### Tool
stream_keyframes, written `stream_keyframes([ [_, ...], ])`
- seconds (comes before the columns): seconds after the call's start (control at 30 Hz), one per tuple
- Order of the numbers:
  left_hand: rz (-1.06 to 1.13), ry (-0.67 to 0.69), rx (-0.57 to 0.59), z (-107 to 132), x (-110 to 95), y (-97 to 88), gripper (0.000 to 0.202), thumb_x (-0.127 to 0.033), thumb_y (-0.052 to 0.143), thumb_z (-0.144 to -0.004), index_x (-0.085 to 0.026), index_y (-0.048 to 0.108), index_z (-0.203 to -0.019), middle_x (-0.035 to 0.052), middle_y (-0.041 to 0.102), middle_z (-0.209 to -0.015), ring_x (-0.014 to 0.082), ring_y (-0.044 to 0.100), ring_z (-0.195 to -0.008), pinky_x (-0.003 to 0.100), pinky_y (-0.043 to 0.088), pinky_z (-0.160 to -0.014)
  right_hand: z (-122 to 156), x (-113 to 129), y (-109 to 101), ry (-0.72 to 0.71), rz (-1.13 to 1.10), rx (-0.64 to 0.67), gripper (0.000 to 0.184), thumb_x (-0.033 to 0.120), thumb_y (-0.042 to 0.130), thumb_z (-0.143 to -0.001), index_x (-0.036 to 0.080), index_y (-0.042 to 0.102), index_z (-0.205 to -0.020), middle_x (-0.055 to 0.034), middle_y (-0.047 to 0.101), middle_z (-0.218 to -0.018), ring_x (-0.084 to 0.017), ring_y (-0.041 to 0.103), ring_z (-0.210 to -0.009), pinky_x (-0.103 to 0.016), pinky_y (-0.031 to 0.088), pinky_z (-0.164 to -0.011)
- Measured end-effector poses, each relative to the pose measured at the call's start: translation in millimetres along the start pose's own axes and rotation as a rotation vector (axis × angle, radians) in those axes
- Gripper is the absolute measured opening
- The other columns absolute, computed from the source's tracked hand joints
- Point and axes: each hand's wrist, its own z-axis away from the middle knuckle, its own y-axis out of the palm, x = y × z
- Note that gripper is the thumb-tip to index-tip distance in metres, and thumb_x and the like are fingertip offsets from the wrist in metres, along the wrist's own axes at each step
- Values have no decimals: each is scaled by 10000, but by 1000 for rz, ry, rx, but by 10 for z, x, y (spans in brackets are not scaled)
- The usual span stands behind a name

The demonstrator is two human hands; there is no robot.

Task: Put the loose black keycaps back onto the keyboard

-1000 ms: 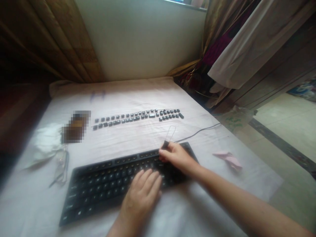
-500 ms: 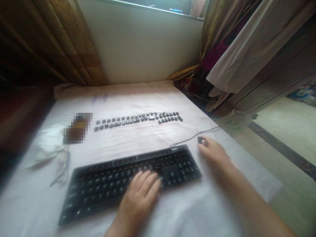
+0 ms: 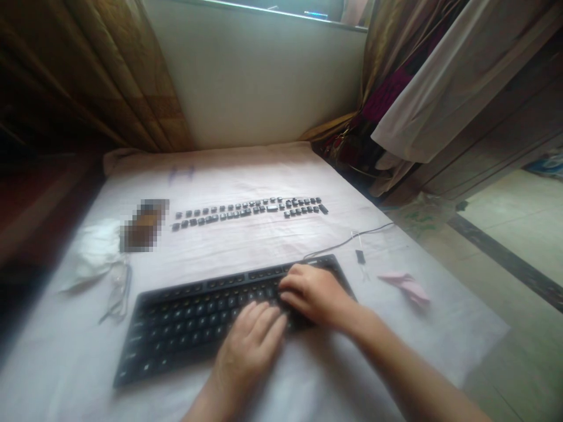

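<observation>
A black keyboard (image 3: 197, 325) lies at a slant on the white cloth, its top rows bare of many keycaps. My left hand (image 3: 253, 337) rests palm down on its lower middle part, fingers stretched out. Over the right side of the keyboard, my right hand (image 3: 314, 293) has its fingers drawn together, tips at the keys; anything between them is hidden. A black binder clip (image 3: 360, 256) with wire handles lies right of the keyboard. Beyond the keyboard, loose black keycaps (image 3: 222, 216) are laid out in rows.
A cable (image 3: 338, 246) runs from the keyboard to the right table edge. A pink cloth (image 3: 407, 287) lies at the right. On the left are a white crumpled cloth (image 3: 94, 249), a pixelated brown object (image 3: 145, 225) and a small clear bag (image 3: 118, 290). Curtains (image 3: 145, 76) hang behind.
My right hand has let go of the binder clip on the cloth and moved left onto the keyboard. The pink cloth has come into sight. My left hand stays on the keyboard.
</observation>
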Motion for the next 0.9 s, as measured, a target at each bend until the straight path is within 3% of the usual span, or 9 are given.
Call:
stream_keyframes([
  [0.13, 13, -6, -4, 10, -7, 19, 251, -191, 507, -977, -175, 668, -1169, 54, 702, -1141, 220, 604, -1134, 410, 431, -1087, -10, -6, 18, 87, -101, 62, 100, 168, 616, -848, 184, 686, -918, -54, 723, -898, -185, 647, -796, -286, 474, -725],
  [0.33, 83, -48, -27, -37, -12, -53, 228, -193, 510, -969, -167, 660, -1140, 65, 701, -1107, 206, 610, -1101, 409, 432, -1078, -20, -177, 61, 291, -631, 31, 102, 196, 564, -842, 177, 639, -776, -15, 699, -742, -150, 637, -681, -250, 485, -650],
  [0.4, 90, -79, -30, -55, 0, -83, 215, -197, 513, -963, -171, 661, -1116, 69, 703, -1077, 209, 616, -1069, 416, 444, -1058, -8, -198, 93, 316, -676, 13, 111, 208, 552, -844, 179, 638, -780, -11, 692, -723, -151, 631, -655, -254, 488, -630],
  [0.63, 56, -123, -15, -58, 26, -109, 192, -201, 525, -952, -187, 665, -1083, 65, 701, -1037, 226, 615, -1021, 438, 448, -1012, 91, -187, 162, 117, -491, -87, 172, 241, 553, -898, 192, 703, -965, -69, 750, -970, -195, 685, -886, -316, 516, -813],
  [0.8, 64, -129, -21, -51, 5, -112, 196, -195, 506, -956, -185, 669, -1064, 66, 697, -1029, 225, 609, -1016, 437, 439, -1009, 104, -236, 246, -139, -420, -197, 150, 179, 567, -875, 197, 710, -915, -69, 727, -910, -179, 672, -835, -302, 527, -768],
  [0.9, 74, -142, -23, -65, -5, -109, 198, -194, 499, -956, -187, 669, -1057, 67, 694, -1017, 226, 610, -1003, 439, 442, -998, 98, -258, 277, -119, -517, -299, 150, 216, 558, -888, 206, 707, -899, -58, 720, -890, -175, 667, -839, -311, 522, -786],
])
